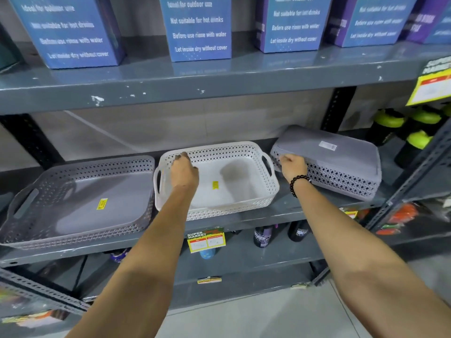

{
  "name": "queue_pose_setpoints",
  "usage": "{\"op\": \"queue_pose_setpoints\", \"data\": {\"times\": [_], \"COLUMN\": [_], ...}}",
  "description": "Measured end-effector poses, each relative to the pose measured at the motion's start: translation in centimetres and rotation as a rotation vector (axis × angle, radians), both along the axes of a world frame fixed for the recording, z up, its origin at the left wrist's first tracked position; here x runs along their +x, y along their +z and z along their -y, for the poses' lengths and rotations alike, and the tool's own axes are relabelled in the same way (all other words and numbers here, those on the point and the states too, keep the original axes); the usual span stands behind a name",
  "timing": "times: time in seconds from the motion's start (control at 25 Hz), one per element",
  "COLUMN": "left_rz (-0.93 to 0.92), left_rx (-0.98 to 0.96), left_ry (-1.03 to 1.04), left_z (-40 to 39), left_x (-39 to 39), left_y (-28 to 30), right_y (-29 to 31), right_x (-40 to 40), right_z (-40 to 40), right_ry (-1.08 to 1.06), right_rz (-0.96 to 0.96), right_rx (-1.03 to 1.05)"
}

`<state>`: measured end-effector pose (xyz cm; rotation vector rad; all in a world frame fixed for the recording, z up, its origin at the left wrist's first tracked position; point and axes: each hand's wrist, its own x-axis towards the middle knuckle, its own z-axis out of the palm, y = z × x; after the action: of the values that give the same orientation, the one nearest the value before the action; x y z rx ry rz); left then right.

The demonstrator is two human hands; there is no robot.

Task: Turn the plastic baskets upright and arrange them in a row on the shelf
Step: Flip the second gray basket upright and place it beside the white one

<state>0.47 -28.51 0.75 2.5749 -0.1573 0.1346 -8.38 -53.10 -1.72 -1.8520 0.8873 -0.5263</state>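
Note:
Three perforated plastic baskets sit on the middle grey shelf [288, 206]. A grey basket [80, 203] stands upright at the left. A white basket [234, 191] stands upright in the middle, and my left hand [183, 172] grips its rear left rim. At the right a grey basket [336, 162] lies upside down with its flat bottom and a white label facing up, its left end raised. My right hand [292, 165], with a black bead bracelet on the wrist, is closed on that basket's left edge.
Blue and purple boxes [200, 28] stand on the upper shelf. Black bottles with green lids [400, 132] stand right of the overturned basket. A black upright post [339, 108] rises behind it. Price tags hang on the shelf edges; bottles stand on the shelf below.

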Motion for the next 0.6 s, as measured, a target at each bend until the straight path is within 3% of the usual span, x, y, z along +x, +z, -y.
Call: {"op": "queue_pose_setpoints", "data": {"times": [0.24,0.4,0.6], "left_rz": [-0.014,-0.016,-0.137], "left_rx": [-0.161,-0.266,-0.189], "left_ry": [-0.285,-0.401,-0.394], "left_z": [12.5,19.6,27.7], "left_x": [-1.6,-1.8,0.8], "left_y": [0.1,0.2,0.3], "right_y": [1.6,0.9,-0.3], "right_x": [-4.7,-6.2,-4.9], "right_z": [6.4,13.3,22.4], "right_ry": [-0.195,-0.313,-0.359], "right_rz": [0.031,-0.134,-0.37], "right_rx": [-0.147,-0.197,-0.073]}}
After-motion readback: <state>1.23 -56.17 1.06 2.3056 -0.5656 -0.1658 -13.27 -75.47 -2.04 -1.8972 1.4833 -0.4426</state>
